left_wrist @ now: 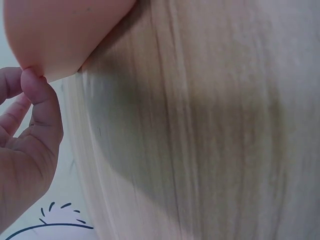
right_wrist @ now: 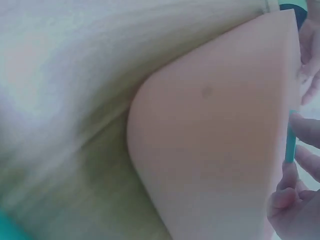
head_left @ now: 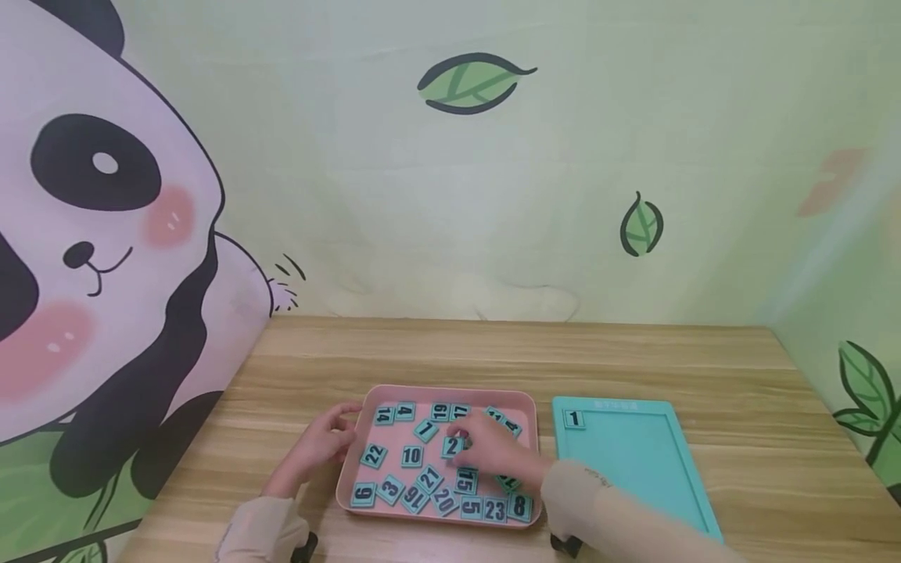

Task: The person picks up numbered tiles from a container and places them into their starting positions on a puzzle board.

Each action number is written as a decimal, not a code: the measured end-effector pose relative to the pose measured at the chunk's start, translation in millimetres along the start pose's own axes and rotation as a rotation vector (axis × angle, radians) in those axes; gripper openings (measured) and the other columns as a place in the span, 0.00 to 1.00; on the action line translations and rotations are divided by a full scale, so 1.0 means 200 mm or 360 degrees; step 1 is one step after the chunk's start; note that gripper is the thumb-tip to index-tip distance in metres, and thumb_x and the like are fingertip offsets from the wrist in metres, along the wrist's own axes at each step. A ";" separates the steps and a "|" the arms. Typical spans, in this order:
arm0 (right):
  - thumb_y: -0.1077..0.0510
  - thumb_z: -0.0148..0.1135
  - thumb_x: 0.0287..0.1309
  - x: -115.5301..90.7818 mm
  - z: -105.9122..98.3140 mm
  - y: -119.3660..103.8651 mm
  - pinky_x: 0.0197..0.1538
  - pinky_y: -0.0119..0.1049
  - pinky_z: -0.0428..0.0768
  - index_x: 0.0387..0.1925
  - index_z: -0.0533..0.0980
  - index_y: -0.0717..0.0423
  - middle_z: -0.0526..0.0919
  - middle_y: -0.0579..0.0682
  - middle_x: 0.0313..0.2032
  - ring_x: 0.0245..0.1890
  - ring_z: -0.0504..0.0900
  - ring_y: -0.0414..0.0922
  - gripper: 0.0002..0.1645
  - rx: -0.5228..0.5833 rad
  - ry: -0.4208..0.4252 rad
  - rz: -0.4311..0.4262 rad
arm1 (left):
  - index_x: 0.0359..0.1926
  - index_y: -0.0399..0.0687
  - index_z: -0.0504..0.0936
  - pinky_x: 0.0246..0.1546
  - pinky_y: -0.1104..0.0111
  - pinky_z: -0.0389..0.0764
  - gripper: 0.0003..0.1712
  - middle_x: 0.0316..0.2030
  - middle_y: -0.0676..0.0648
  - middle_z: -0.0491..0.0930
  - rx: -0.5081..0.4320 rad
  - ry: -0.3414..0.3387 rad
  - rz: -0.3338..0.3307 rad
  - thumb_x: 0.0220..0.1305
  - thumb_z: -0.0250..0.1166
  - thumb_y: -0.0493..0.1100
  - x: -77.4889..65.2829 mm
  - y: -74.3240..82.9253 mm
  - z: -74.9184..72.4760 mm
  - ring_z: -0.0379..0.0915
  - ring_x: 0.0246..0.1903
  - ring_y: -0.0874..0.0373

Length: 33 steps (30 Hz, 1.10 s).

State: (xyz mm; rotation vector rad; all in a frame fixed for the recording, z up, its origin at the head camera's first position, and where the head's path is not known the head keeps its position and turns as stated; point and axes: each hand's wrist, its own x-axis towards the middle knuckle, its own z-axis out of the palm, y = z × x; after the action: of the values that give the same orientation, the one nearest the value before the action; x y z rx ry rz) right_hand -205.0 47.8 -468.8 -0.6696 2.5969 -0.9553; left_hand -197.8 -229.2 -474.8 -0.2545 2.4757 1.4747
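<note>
A pink tray [head_left: 394, 435] holds several teal number tiles, lying at different angles. My right hand [head_left: 494, 447] is over the tray, and its fingertips pinch the tile marked 2 [head_left: 452, 447]. The right wrist view shows that teal tile [right_wrist: 290, 142] edge-on between thumb and fingers, above the tray's wall [right_wrist: 210, 125]. At the left side of the tray, my left hand [head_left: 322, 442] grips the rim. Its thumb and finger meet at the tray's edge [left_wrist: 65, 35] in the left wrist view. The right hand partly covers tiles beneath it.
Right of the tray lies a teal board [head_left: 633, 453] with a raised frame; a tile marked 1 [head_left: 574, 420] sits in its upper left corner. Both rest on a wooden table [head_left: 507, 352]. Behind stands a wall printed with a panda [head_left: 105, 164] and leaves.
</note>
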 end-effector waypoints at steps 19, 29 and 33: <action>0.61 0.67 0.39 -0.20 -0.30 0.20 0.32 0.33 0.71 0.40 0.76 0.54 0.73 0.47 0.38 0.34 0.70 0.44 0.20 0.0219 0.0080 0.0150 | 0.57 0.44 0.66 0.26 0.67 0.74 0.24 0.36 0.41 0.69 -0.0043 0.0011 0.0033 0.57 0.51 0.31 0.00 -0.02 0.00 0.70 0.29 0.56; 0.64 0.64 0.41 -0.30 -0.43 0.35 0.35 0.35 0.71 0.39 0.77 0.51 0.74 0.47 0.37 0.37 0.69 0.45 0.18 0.0180 0.0206 0.0242 | 0.55 0.43 0.67 0.21 0.68 0.71 0.25 0.32 0.42 0.68 -0.0053 0.0008 0.0071 0.54 0.51 0.29 0.01 -0.03 0.01 0.67 0.21 0.58; 0.63 0.64 0.42 -0.33 -0.48 0.43 0.38 0.37 0.71 0.42 0.76 0.54 0.75 0.49 0.39 0.39 0.70 0.47 0.19 0.0146 0.0240 0.0245 | 0.56 0.43 0.66 0.22 0.68 0.71 0.25 0.33 0.42 0.68 -0.0059 0.0003 0.0067 0.54 0.51 0.29 0.01 -0.02 0.01 0.67 0.22 0.57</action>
State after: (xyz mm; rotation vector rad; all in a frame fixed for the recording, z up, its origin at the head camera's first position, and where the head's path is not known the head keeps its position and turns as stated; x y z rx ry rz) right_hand -218.2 191.2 -448.4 -0.3812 2.6678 -1.1058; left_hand -199.1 -229.4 -479.5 -0.2120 2.4716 1.5389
